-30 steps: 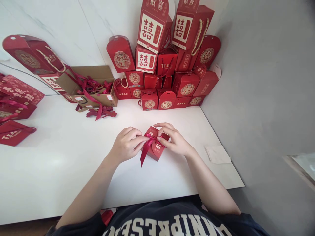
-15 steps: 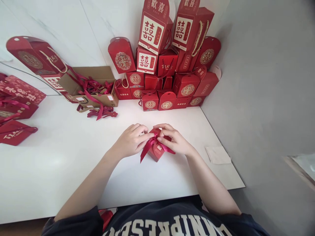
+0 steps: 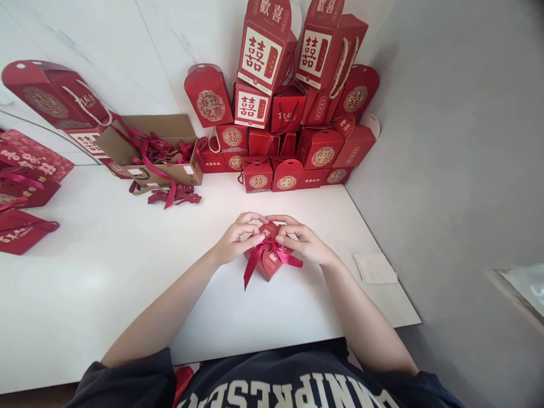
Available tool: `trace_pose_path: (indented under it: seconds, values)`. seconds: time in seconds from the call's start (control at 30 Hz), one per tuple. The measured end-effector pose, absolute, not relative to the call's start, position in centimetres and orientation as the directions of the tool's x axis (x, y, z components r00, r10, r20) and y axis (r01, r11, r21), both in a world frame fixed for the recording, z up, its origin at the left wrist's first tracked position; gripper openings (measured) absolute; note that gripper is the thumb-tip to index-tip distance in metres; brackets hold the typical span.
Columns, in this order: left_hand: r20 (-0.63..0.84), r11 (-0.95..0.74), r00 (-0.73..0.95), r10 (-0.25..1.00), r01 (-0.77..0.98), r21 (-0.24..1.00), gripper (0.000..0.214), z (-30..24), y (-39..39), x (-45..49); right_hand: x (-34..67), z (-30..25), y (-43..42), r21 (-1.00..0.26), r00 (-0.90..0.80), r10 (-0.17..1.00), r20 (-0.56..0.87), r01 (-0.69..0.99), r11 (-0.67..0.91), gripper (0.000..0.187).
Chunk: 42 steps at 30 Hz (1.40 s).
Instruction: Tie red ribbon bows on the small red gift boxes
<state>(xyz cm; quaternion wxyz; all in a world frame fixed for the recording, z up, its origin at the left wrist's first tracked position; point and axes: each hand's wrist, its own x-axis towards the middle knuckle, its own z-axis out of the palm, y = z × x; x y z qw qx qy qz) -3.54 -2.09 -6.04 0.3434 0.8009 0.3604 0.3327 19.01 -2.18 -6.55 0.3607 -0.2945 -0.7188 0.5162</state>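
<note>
A small red gift box (image 3: pixel 269 270) with pale lettering sits on the white table in front of me. Across its top runs a magenta ribbon (image 3: pixel 252 264), tied at the middle, with one tail hanging to the left and another to the right. My left hand (image 3: pixel 238 238) pinches the ribbon between thumb and fingers on the left of the knot. On the opposite side my right hand (image 3: pixel 305 242) pinches it too, with the index finger reaching over the box's far edge. My fingers partly hide the ribbon's loops.
Stacked red gift boxes (image 3: pixel 322 154) stand against the wall at the back. An open cardboard box (image 3: pixel 170 124) of ribbons is left of them, with ribbon pieces (image 3: pixel 182 195) before it. Red bags (image 3: pixel 28 229) lie far left. A white tissue (image 3: pixel 374 268) lies near the right edge.
My left hand has shifted slightly, its fingers now lower and further over the far side of the box. More of the box top and the knot shows. The left ribbon tail hangs a little lower.
</note>
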Motion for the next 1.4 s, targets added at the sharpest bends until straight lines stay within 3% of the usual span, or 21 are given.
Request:
trace_pose_path:
  seconds: [0.13, 0.33, 0.5, 0.67, 0.9, 0.97, 1.03, 1.1, 1.2, 1.3, 1.4]
  values:
    - [0.292, -0.472, 0.48, 0.827, 0.311, 0.825, 0.019, -6.8, -2.3, -3.3, 18.6, -7.0, -2.2, -0.986, -0.517, 0.842, 0.157, -0.04, 0.16, 0.032]
    - [0.268, -0.404, 0.481, 0.835, 0.206, 0.891, 0.028, -7.5, -2.1, -3.4, 18.0, -8.1, -2.1, -0.985, -0.49, 0.868, 0.081, -0.173, -0.005, 0.034]
    - [0.227, -0.285, 0.469, 0.853, 0.056, 0.957, 0.038, -8.3, -2.2, -3.4, 18.3, -8.5, -1.9, -0.98, -0.522, 0.848, 0.096, -0.2, -0.012, 0.037]
    - [0.169, -0.193, 0.44, 0.882, 0.011, 0.981, 0.043, -8.7, -2.4, -3.3, 18.1, -9.0, -2.2, -0.982, -0.487, 0.869, 0.082, -0.188, -0.013, 0.041]
    - [0.155, -0.153, 0.389, 0.908, -0.036, 0.987, 0.043, -9.3, -2.9, -3.1, 17.5, -9.5, -2.2, -0.944, -0.448, 0.892, 0.057, -0.315, -0.098, 0.038]
    - [0.151, -0.124, 0.388, 0.909, -0.093, 0.988, 0.039, -9.3, -2.9, -3.2, 18.1, -8.9, -2.2, -0.972, -0.401, 0.912, 0.086, -0.234, -0.011, 0.028]
    - [0.144, -0.098, 0.387, 0.911, -0.137, 0.986, 0.035, -9.1, -3.0, -3.3, 18.9, -7.9, -2.4, -0.981, -0.308, 0.931, 0.194, -0.052, 0.187, 0.02]
    - [0.153, -0.108, 0.385, 0.91, -0.137, 0.985, 0.033, -8.9, -3.0, -3.4, 19.7, -6.7, -3.0, -0.891, -0.293, 0.888, 0.353, 0.183, 0.415, 0.019]
    - [0.194, -0.194, 0.373, 0.907, -0.038, 0.98, 0.03, -8.3, -3.0, -3.4, 20.1, -5.3, -3.9, -0.67, -0.465, 0.763, 0.45, 0.389, 0.632, 0.018]
    - [0.247, -0.302, 0.36, 0.9, 0.107, 0.947, 0.027, -7.6, -3.1, -3.6, 19.3, -5.0, -4.4, -0.587, -0.537, 0.712, 0.452, 0.422, 0.691, 0.013]
    - [0.272, -0.363, 0.366, 0.89, 0.209, 0.908, 0.029, -7.1, -3.1, -3.7, 18.6, -5.1, -4.5, -0.705, -0.467, 0.783, 0.411, 0.381, 0.598, 0.019]
